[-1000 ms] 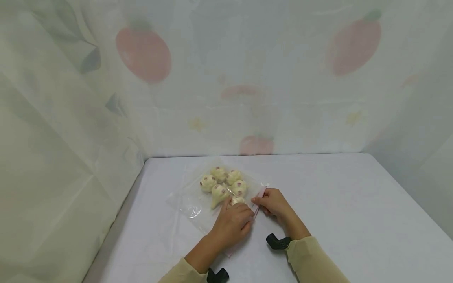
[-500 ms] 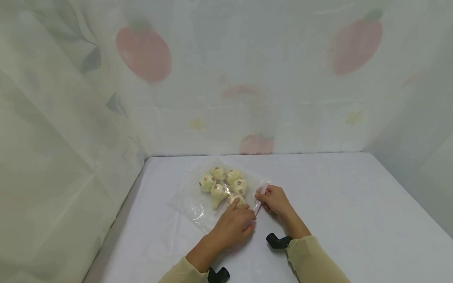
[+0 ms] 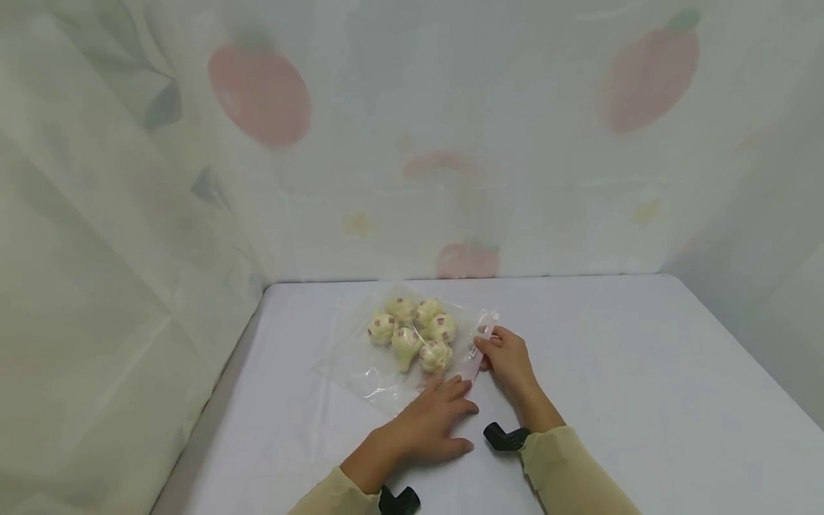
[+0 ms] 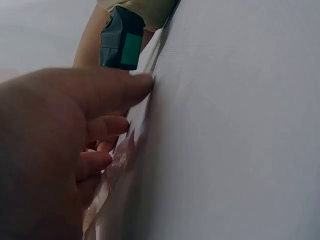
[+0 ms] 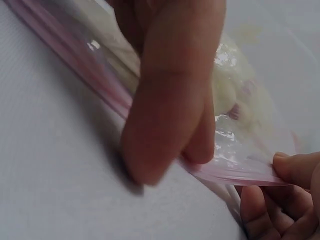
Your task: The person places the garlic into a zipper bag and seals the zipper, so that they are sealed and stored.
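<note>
Item: one clear zip-top bag, laid flat on the worktop left of centre, its pink seal strip turned towards the right. Contents: cream-coloured bulbs resembling garlic heads, with small reddish marks, six counted in the head view, clustered together and all inside the film; none is seen loose outside. Seal: the strip is pinched near its far end by the right hand, thumb and fingers curled upon it, and in the right wrist view it is seen lifted slightly off the surface at that point. The near end is pressed down by the left hand, which lies flat with fingers straight and spread, gripping nothing. Progress, as judged: filling appears finished, and closing is in hand; whether the strip is fully pressed shut along its length cannot be told. Other items: two black wrist-mounted devices, one at the right cuff and one at the left; two beige sleeves; one pale fruit-printed curtain hung behind and beside the worktop.
</note>
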